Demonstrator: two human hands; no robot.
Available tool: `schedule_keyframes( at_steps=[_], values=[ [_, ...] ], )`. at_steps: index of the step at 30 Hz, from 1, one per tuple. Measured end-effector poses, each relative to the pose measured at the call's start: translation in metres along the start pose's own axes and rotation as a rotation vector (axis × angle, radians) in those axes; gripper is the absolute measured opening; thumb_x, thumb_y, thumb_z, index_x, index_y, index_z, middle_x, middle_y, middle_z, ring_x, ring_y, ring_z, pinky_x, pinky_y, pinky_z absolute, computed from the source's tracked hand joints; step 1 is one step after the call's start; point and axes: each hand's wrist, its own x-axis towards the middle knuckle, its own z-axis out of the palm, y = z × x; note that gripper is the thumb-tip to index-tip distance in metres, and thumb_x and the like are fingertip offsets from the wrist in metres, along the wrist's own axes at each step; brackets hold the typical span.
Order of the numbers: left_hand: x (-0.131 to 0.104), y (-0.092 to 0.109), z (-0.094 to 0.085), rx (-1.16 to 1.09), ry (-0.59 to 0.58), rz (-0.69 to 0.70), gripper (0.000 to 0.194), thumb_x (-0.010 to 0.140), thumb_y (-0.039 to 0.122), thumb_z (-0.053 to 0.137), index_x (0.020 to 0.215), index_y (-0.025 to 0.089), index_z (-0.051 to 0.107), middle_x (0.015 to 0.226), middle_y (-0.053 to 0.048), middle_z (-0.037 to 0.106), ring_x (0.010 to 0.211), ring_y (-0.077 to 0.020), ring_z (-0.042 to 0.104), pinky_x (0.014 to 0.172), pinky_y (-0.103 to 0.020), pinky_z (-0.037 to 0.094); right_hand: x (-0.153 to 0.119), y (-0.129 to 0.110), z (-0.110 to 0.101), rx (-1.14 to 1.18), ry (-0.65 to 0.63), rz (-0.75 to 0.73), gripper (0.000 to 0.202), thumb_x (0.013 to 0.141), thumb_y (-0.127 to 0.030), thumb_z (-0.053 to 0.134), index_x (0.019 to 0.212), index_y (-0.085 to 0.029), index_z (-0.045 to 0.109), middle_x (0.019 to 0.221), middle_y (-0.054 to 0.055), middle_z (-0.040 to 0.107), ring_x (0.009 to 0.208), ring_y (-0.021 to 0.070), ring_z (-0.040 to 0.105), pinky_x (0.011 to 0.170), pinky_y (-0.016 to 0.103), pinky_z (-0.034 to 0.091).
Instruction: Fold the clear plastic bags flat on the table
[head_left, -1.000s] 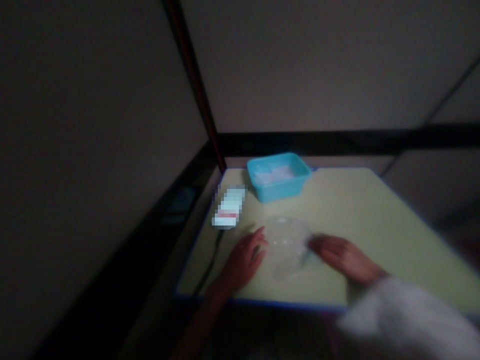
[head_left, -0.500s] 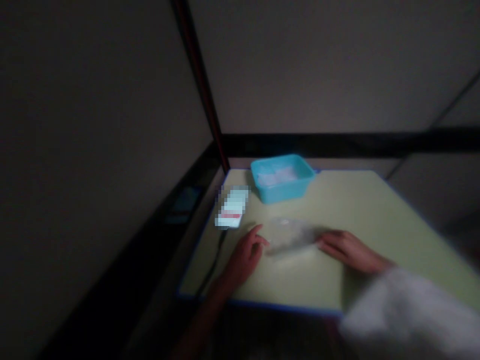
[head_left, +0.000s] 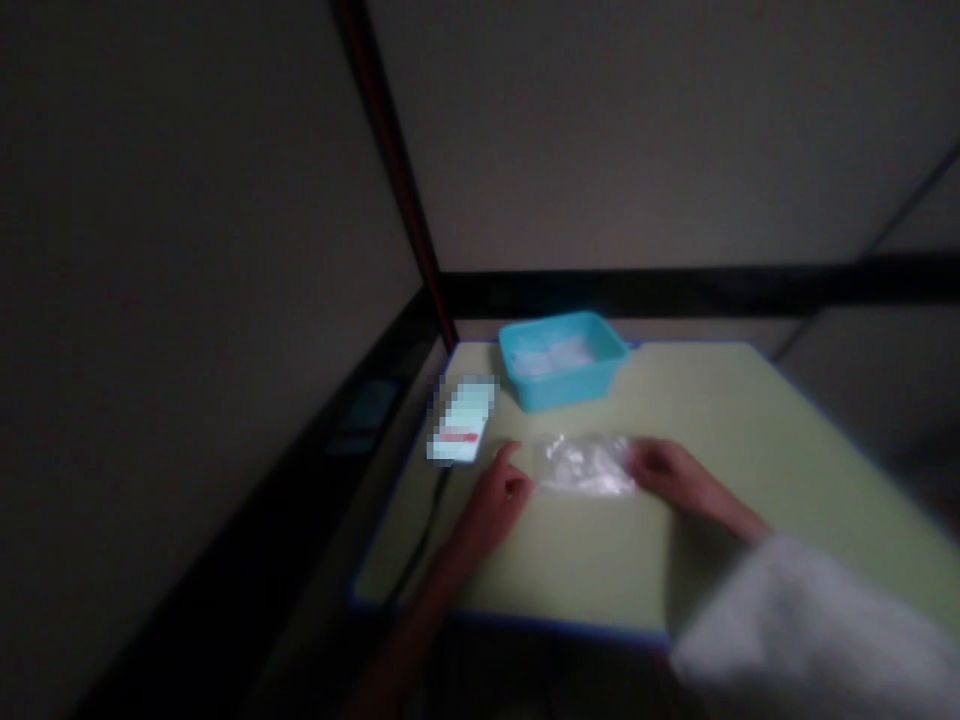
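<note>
A clear, crinkled plastic bag [head_left: 586,466] is stretched sideways above or on the pale table, between my two hands. My right hand [head_left: 664,472] pinches its right end, fingers closed. At the bag's left edge is my left hand [head_left: 504,494], with thumb and a finger curled together near the corner and another finger extended. Whether those fingertips grip the bag is too blurred to make out. Behind the bag stands a turquoise basket [head_left: 566,386] with whitish, see-through items [head_left: 555,356] inside.
A lit phone [head_left: 463,420] lies at the table's left side, with a dark cable [head_left: 427,530] running from it to the near edge. The table [head_left: 720,400] has a blue rim. Walls stand behind it and to the left.
The bag has turned from blurred and slanted to level and sharper, its folds now visible. My right hand has risen slightly and moved a little left. My left hand has barely shifted.
</note>
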Motion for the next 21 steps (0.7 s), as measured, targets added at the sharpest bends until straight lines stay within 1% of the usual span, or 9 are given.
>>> schedule_keyframes(
  at_steps=[4, 8, 11, 14, 17, 19, 21],
  values=[
    [0.006, 0.001, 0.006, 0.012, 0.017, -0.036, 0.059, 0.072, 0.012, 0.056, 0.129, 0.011, 0.039, 0.065, 0.004, 0.061, 0.062, -0.0127, 0.056, 0.063, -0.024, 0.044, 0.004, 0.008, 0.008, -0.029, 0.085, 0.040, 0.015, 0.071, -0.034, 0.053, 0.077, -0.020, 0.049, 0.053, -0.002, 0.059, 0.046, 0.0142, 0.053, 0.044, 0.024, 0.038],
    [0.009, -0.002, 0.011, 0.016, 0.053, -0.051, 0.063, 0.068, 0.008, 0.057, 0.128, 0.013, 0.040, 0.058, 0.008, 0.056, 0.056, -0.0110, 0.053, 0.059, -0.021, 0.041, 0.003, 0.011, 0.015, -0.078, 0.162, 0.064, 0.017, 0.070, -0.027, 0.052, 0.085, -0.021, 0.047, 0.051, -0.004, 0.059, 0.043, 0.0135, 0.051, 0.044, 0.024, 0.035],
    [0.010, -0.005, 0.014, 0.014, 0.078, -0.061, 0.064, 0.066, 0.006, 0.057, 0.128, 0.015, 0.041, 0.058, 0.009, 0.055, 0.056, -0.0106, 0.052, 0.057, -0.020, 0.040, 0.001, 0.010, 0.017, -0.101, 0.189, 0.062, 0.020, 0.070, -0.026, 0.051, 0.089, -0.021, 0.047, 0.053, -0.004, 0.059, 0.045, 0.0140, 0.052, 0.044, 0.024, 0.034],
    [0.010, -0.006, 0.015, 0.006, 0.089, -0.059, 0.061, 0.067, 0.006, 0.056, 0.126, 0.015, 0.042, 0.058, 0.009, 0.055, 0.056, -0.0105, 0.052, 0.057, -0.020, 0.040, 0.000, 0.008, 0.017, -0.149, 0.197, 0.033, 0.019, 0.074, -0.028, 0.050, 0.091, -0.020, 0.049, 0.056, -0.002, 0.059, 0.048, 0.0149, 0.052, 0.045, 0.024, 0.035],
    [0.010, -0.007, 0.016, 0.005, 0.097, -0.048, 0.060, 0.069, 0.006, 0.055, 0.127, 0.015, 0.043, 0.058, 0.008, 0.054, 0.055, -0.0104, 0.051, 0.057, -0.020, 0.040, -0.002, 0.007, 0.018, -0.278, 0.224, -0.005, 0.016, 0.080, -0.030, 0.048, 0.092, -0.019, 0.051, 0.060, 0.000, 0.060, 0.051, 0.0167, 0.055, 0.047, 0.026, 0.038],
    [0.009, -0.008, 0.017, 0.006, 0.095, -0.040, 0.060, 0.069, 0.006, 0.055, 0.128, 0.014, 0.042, 0.058, 0.008, 0.054, 0.055, -0.0103, 0.051, 0.057, -0.020, 0.040, -0.003, 0.009, 0.018, -0.363, 0.243, -0.050, 0.016, 0.084, -0.030, 0.046, 0.091, -0.018, 0.053, 0.068, 0.004, 0.062, 0.057, 0.0183, 0.057, 0.051, 0.028, 0.042],
    [0.009, -0.008, 0.017, 0.008, 0.091, -0.037, 0.060, 0.070, 0.005, 0.054, 0.128, 0.014, 0.041, 0.058, 0.008, 0.054, 0.056, -0.0103, 0.050, 0.057, -0.020, 0.040, -0.005, 0.012, 0.018, -0.418, 0.254, -0.121, 0.018, 0.087, -0.030, 0.044, 0.093, -0.017, 0.055, 0.082, 0.009, 0.065, 0.070, 0.0207, 0.061, 0.060, 0.032, 0.048]
  ],
)
